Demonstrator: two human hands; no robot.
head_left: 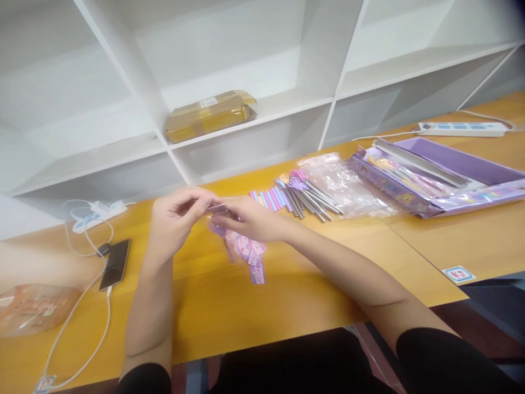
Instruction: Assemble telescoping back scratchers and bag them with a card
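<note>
My left hand [176,218] and my right hand [257,220] meet above the table, each closed in a pinch. Between their fingertips is the edge of a small clear plastic bag [216,208]. A purple piece [217,229] shows below the fingers, seemingly inside the bag; blur hides its exact shape. Beneath my right hand lies a loose pile of pink and purple printed cards [250,251]. Beyond that hand are several pastel sticks [270,198] in a row. Silver metal tubes [314,200] lie next to them, with coloured hand-shaped pieces [298,180] at their far end.
Clear plastic bags [344,186] and an open purple box [435,175] occupy the right side. At left are a phone [115,264], a white cable, a power strip [100,215] and an orange plastic bag [39,309]. A taped parcel [211,115] rests on the shelf.
</note>
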